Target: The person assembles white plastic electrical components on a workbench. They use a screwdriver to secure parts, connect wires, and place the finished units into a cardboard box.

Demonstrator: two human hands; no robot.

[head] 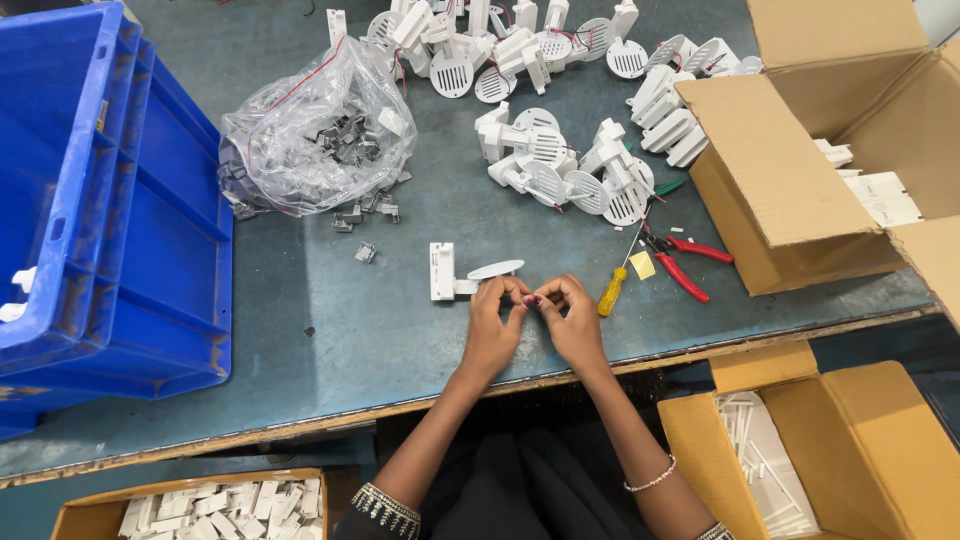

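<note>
Both hands' fingers [522, 297] hide a tiny part.

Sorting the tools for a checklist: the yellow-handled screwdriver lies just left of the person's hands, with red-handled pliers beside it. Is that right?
Not quite. The yellow-handled screwdriver lies just right of the person's right hand, not left of the hands. The red-handled pliers do lie beside it. The head view shows this.

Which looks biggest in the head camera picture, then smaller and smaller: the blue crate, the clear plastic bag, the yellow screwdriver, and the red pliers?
1. Blue crate, by far the largest.
2. Clear plastic bag of small metal clips.
3. Yellow screwdriver and red pliers: they look about the same length, too close to rank.
</note>
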